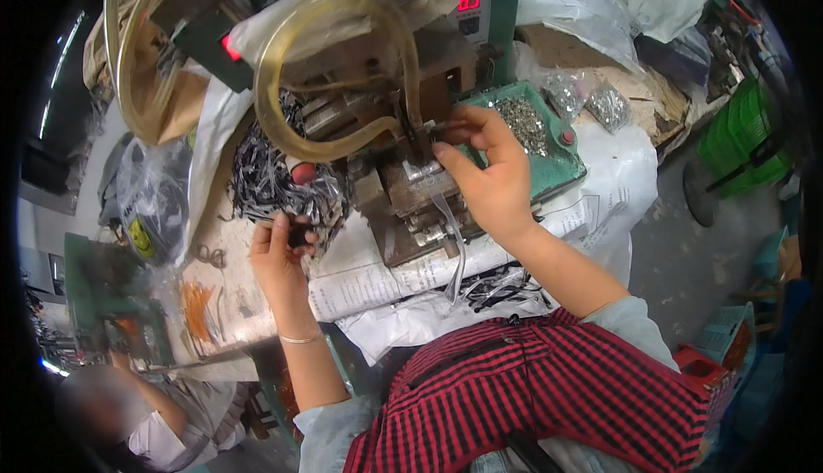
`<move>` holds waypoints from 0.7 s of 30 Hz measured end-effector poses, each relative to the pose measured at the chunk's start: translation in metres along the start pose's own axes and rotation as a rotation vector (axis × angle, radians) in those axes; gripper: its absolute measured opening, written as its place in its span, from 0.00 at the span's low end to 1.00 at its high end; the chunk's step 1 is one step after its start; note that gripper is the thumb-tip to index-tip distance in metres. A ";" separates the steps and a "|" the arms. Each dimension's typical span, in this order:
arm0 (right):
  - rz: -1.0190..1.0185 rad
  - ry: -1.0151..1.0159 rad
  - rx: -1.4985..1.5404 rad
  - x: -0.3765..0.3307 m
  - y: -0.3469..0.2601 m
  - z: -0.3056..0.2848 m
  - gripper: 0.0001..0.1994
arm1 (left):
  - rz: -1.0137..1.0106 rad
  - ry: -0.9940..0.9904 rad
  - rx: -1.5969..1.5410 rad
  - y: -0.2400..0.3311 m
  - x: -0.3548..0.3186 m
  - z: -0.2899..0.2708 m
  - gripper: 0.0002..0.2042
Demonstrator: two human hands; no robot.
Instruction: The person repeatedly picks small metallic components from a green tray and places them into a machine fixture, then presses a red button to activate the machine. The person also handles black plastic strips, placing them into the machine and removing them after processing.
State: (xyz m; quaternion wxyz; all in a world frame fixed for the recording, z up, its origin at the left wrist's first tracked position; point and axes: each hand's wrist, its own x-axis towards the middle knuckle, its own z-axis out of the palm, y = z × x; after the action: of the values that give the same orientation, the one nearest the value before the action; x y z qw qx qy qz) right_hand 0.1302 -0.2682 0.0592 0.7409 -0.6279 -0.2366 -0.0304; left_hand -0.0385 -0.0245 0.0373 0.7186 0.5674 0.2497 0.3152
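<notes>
A bench press (403,194) with a metal fixture stands in front of me. From the fixture a clear curved strip (451,237), like an eyeglass temple, hangs toward me. My right hand (493,168) is at the fixture's right side, thumb and forefinger nearly together; whatever they pinch is too small to make out. My left hand (281,254) has its fingers curled at the near edge of a heap of dark and clear strips (274,173). Something dark shows between those fingers, but its shape is unclear. A thick yellowish hose (267,87) loops over the press.
Right of the press is a green tray (561,168) of small metal parts, with bagged parts (607,106) behind. Dark strips (506,289) lie near my lap, orange strips (199,310) at left. Another person (163,413) sits lower left. Green baskets (744,138) stand far right.
</notes>
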 end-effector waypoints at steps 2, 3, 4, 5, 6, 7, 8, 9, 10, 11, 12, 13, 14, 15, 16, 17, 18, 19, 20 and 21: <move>0.036 -0.029 0.059 0.001 -0.001 -0.001 0.20 | 0.303 0.022 0.034 0.019 -0.017 0.037 0.04; 0.052 -0.046 0.090 0.001 -0.003 0.000 0.21 | 0.454 0.018 0.064 0.029 -0.027 0.053 0.04; 0.100 -0.063 0.076 0.001 -0.014 0.003 0.23 | 0.605 0.012 0.093 0.038 -0.037 0.070 0.04; 0.105 -0.078 0.098 0.000 -0.019 0.005 0.24 | 0.741 -0.082 0.062 0.045 -0.048 0.083 0.03; 0.112 -0.090 0.119 0.000 -0.022 0.007 0.24 | 0.895 -0.147 0.156 0.039 -0.051 0.091 0.04; 0.119 -0.094 0.140 -0.001 -0.027 0.006 0.24 | 1.045 -0.221 0.252 0.035 -0.053 0.098 0.05; 0.184 -0.110 0.146 -0.007 -0.037 0.005 0.27 | 1.129 -0.298 0.450 0.033 -0.055 0.099 0.06; 0.142 -0.153 0.153 -0.007 -0.044 0.003 0.28 | 1.206 -0.377 0.652 0.031 -0.056 0.100 0.08; 0.111 -0.196 0.156 -0.012 -0.051 -0.001 0.29 | 1.300 -0.387 0.707 0.028 -0.057 0.111 0.09; 0.082 -0.245 0.163 -0.015 -0.056 -0.005 0.30 | 1.392 -0.393 0.769 0.025 -0.056 0.122 0.11; 0.167 -0.320 0.117 -0.009 -0.058 -0.013 0.30 | 1.404 -0.392 0.798 0.018 -0.057 0.128 0.11; 0.104 -0.341 0.067 -0.001 -0.046 -0.025 0.29 | 1.433 -0.397 0.811 0.013 -0.053 0.137 0.12; 0.088 -0.276 -0.018 0.009 -0.035 -0.035 0.29 | 1.458 -0.380 0.808 0.007 -0.047 0.142 0.11; 0.071 -0.218 -0.100 0.019 -0.023 -0.045 0.28 | 1.451 -0.379 0.799 0.005 -0.046 0.141 0.12; 0.034 -0.087 -0.154 0.025 -0.008 -0.063 0.28 | 1.441 -0.391 0.777 0.003 -0.045 0.142 0.13; -0.001 0.032 -0.203 0.031 0.008 -0.080 0.28 | 1.426 -0.393 0.764 0.003 -0.046 0.142 0.14; -0.025 0.130 -0.204 0.035 0.031 -0.098 0.29 | 1.425 -0.407 0.756 0.003 -0.044 0.142 0.14; -0.046 0.235 -0.211 0.034 0.056 -0.120 0.29 | 1.422 -0.415 0.747 0.001 -0.044 0.144 0.14; 0.136 0.251 -0.191 0.027 0.090 -0.141 0.25 | 1.418 -0.423 0.742 0.001 -0.044 0.145 0.14; 0.147 0.192 -0.301 0.019 0.085 -0.139 0.23 | 1.419 -0.418 0.750 0.001 -0.043 0.144 0.14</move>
State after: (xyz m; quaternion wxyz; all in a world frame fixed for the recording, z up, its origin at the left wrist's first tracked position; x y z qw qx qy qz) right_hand 0.2195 -0.3765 -0.0246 0.6581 -0.7413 -0.1110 -0.0708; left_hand 0.0355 -0.1505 0.0713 0.1438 0.8391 -0.2177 0.4773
